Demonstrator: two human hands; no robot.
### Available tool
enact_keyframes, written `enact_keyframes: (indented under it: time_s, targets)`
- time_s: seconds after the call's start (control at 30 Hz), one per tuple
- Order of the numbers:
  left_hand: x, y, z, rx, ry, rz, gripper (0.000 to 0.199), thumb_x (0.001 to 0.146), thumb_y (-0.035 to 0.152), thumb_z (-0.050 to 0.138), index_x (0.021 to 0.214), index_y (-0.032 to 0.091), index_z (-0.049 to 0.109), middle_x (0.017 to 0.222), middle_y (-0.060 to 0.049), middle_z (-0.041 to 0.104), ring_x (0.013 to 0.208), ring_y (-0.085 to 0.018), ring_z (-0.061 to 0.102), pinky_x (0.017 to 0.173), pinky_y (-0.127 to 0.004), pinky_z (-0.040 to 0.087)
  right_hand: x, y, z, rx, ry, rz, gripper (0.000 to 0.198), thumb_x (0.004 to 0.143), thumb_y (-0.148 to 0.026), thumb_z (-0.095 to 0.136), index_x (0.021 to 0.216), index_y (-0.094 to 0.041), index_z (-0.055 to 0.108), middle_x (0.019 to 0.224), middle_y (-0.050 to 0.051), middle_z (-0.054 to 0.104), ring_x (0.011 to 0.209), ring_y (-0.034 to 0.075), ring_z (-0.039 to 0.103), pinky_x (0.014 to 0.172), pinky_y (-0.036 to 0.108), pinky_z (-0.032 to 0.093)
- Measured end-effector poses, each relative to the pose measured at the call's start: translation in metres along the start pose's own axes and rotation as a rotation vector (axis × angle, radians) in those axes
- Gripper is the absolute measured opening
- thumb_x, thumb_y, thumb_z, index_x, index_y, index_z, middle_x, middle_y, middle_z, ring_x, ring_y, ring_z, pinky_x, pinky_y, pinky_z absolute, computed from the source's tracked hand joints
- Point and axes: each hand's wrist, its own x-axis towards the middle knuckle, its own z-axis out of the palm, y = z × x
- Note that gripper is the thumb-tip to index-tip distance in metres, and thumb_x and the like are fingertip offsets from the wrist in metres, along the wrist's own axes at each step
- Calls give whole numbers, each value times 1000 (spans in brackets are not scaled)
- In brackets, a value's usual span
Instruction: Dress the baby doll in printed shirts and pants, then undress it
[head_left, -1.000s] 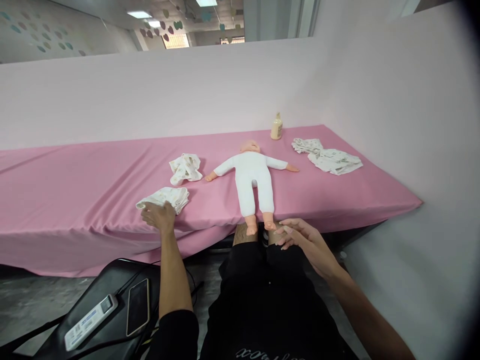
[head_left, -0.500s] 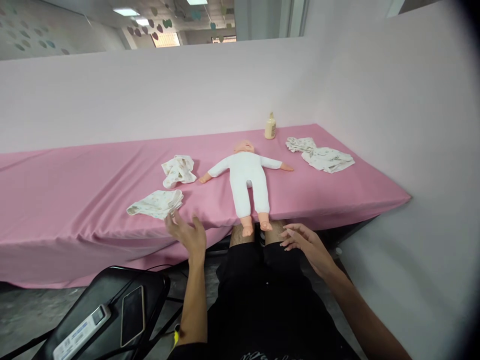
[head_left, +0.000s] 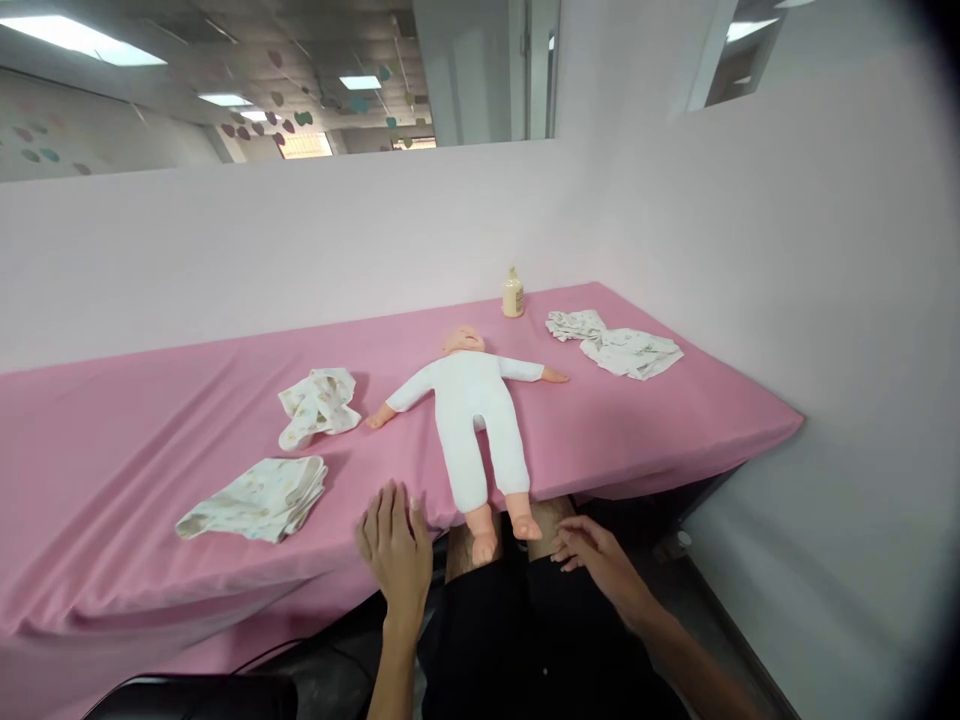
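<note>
Plainly, the left hand [head_left: 396, 550] has its fingers straight and nearly together, the back of the hand facing up, and it grips nothing; whether it touches the pink cover [head_left: 637, 430] beneath its fingertips, I cannot tell. The right hand [head_left: 600, 565] is half curled, fingers loosely bent, with nothing seen in its grasp, its fingertips just beside one foot of the doll [head_left: 472, 410]. That doll lies on its back ahead of both hands, feet hanging over the edge between them and head pointing away. Left of the left hand is a folded cloth [head_left: 259, 500], with a crumpled cloth [head_left: 319, 405] farther out. Well beyond the right hand lie rumpled fabrics [head_left: 630, 352] and, farther off, an upright pump bottle [head_left: 513, 298].
</note>
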Motion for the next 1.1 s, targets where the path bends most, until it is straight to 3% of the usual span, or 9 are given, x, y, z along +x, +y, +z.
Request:
enact_keyframes:
  time_s: [0.17, 0.3, 0.43, 0.5, 0.7, 0.93, 1.1]
  targets:
    - [-5, -10, 7, -20, 40, 31, 52, 95, 25, 55, 147, 25, 51, 140, -14, 60, 139, -30, 46, 118, -55, 27, 15, 60, 17, -407, 139, -206, 30, 95, -43, 48, 94, -21, 68, 79, 5, 71, 76, 25, 71, 70, 39, 57]
    - [-7, -16, 12, -9, 57, 51, 60, 93, 23, 57, 152, 30, 44, 139, -12, 61, 137, -30, 48, 117, -56, 29, 17, 83, 28, -846, 336, -517, 30, 97, -30, 47, 120, -26, 67, 120, 9, 71, 113, 31, 66, 96, 49, 54]
    - [-8, -18, 15, -26, 85, 31, 61, 92, 24, 59, 151, 32, 45, 137, -11, 63, 135, -31, 50, 116, -56, 30, 23, 92, 32, -1084, 373, -635, 63, 96, -30, 52, 156, -28, 36, 153, 10, 48, 139, 34, 48, 107, 51, 48]
    - [-8, -18, 15, -45, 88, 18, 61, 91, 24, 59, 150, 34, 46, 137, -10, 63, 134, -31, 51, 116, -56, 30, 28, 98, 33, -1144, 367, -658, 72, 95, -35, 54, 161, -28, 24, 157, 10, 43, 141, 36, 45, 108, 53, 47]
    - [-9, -17, 14, -14, 90, 29, 63, 92, 23, 57, 153, 33, 42, 137, -11, 63, 133, -31, 51, 116, -57, 30, 33, 110, 36, -1134, 407, -661, 77, 96, -37, 53, 162, -29, 16, 156, 9, 45, 140, 37, 46, 108, 54, 47]
    - [-9, -20, 17, -14, 124, 42, 65, 90, 23, 59, 152, 35, 43, 133, -11, 66, 127, -32, 56, 112, -57, 34, 33, 107, 34, -1117, 419, -661, 77, 95, -34, 53, 162, -32, 16, 155, 7, 46, 138, 36, 49, 104, 54, 52]
    - [-9, -28, 20, 33, 145, 81, 70, 87, 22, 60, 153, 37, 41, 127, -10, 69, 119, -34, 60, 107, -59, 38, 39, 115, 33, -1180, 448, -746, 84, 91, -32, 54, 163, -25, 13, 149, 10, 53, 131, 37, 56, 99, 52, 56]
